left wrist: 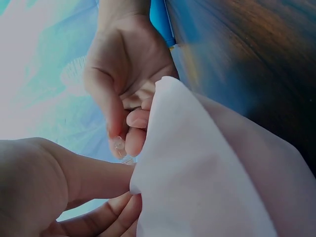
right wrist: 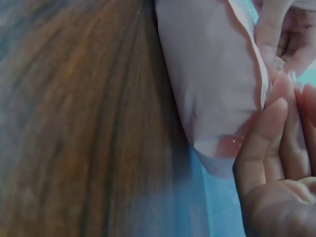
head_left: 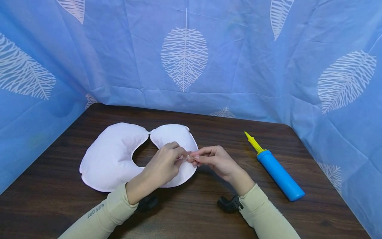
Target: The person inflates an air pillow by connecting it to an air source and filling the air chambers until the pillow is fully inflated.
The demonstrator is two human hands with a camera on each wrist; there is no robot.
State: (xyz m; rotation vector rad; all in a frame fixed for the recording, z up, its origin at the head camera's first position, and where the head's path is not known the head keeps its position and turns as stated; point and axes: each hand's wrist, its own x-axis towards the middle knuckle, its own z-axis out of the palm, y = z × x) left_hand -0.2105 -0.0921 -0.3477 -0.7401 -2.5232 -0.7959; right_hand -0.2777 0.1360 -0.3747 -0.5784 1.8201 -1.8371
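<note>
A white U-shaped inflatable neck pillow [head_left: 104, 159], plumped out, lies on the table with its opening toward the middle. Over its right arm, my left hand [head_left: 164, 164] pinches the pillow at a small clear valve [left wrist: 128, 160]. From the right, my right hand [head_left: 222, 162] meets it, thumb and fingertips pinching the clear plastic tip [left wrist: 118, 143] of that valve. In the right wrist view the clear plastic piece [right wrist: 279, 66] shows between the two hands. Fingers hide most of the valve, so I cannot tell whether its cap is in or out.
A blue hand pump [head_left: 280, 174] with a yellow nozzle [head_left: 253, 142] lies slantwise to the right of the pillow. The dark wooden table [head_left: 191, 212] is bounded at the back and sides by a blue leaf-patterned cloth [head_left: 232, 59].
</note>
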